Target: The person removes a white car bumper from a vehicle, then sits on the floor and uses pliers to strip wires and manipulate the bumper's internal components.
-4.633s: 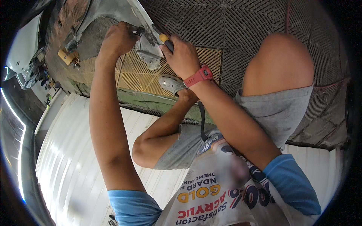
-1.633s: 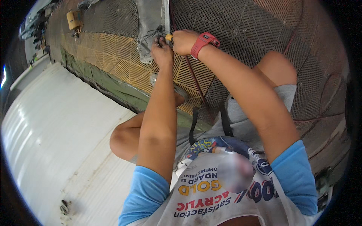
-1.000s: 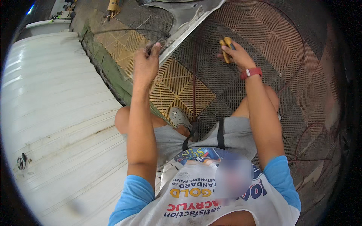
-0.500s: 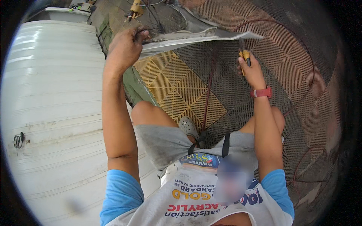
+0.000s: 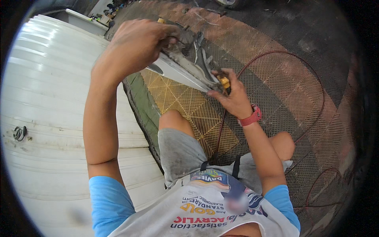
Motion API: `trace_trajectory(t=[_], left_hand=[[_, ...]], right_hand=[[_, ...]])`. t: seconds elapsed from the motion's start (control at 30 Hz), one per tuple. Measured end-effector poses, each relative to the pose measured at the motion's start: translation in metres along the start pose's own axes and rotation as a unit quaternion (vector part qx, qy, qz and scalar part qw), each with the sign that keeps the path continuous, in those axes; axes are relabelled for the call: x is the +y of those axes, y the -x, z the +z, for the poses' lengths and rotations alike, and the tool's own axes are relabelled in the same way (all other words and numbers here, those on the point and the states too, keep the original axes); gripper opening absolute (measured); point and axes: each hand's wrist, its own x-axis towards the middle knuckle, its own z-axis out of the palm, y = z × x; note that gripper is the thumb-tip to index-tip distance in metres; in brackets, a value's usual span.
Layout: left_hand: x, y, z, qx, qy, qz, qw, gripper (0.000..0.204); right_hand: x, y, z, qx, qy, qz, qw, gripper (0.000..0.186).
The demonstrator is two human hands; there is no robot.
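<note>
A long white and grey vehicle body panel (image 5: 182, 74), dirty along its inner edge, is raised in front of me, slanting down to the right. My left hand (image 5: 138, 46) grips its far left end with curled fingers; the exact hold is partly hidden. At the panel's near right end is my right hand (image 5: 236, 96), closed around pliers (image 5: 224, 82) with yellow and black handles. My right thumb lies against the panel's end. The pliers' jaws are hard to make out. Dark strips and a bent bracket-like piece (image 5: 200, 55) show behind the panel.
A large white ribbed surface (image 5: 55, 118) fills the left, with green cloth (image 5: 139, 96) along its edge. Grid floor tiles (image 5: 197, 126) in yellow, black and reddish brown lie below. A red hose (image 5: 324, 89) loops across the right. A white tub (image 5: 85, 21) stands far left.
The panel has swung, its right end coming down and left toward me. My right hand with the pliers has moved left and nearer, now touching the panel. My left hand has shifted slightly.
</note>
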Motion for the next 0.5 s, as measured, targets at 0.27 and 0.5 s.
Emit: trace_trajectory(t=[0.27, 0.5], left_hand=[[0.027, -0.031, 0.025, 0.329, -0.120, 0.088, 0.932, 0.038], [0.067, -0.009, 0.119, 0.425, 0.350, -0.090, 0.830, 0.101]], right_hand=[[-0.016, -0.014, 0.020, 0.149, 0.050, 0.048, 0.986, 0.080], [-0.017, -0.008, 0.030, 0.231, -0.004, 0.070, 0.970, 0.081]])
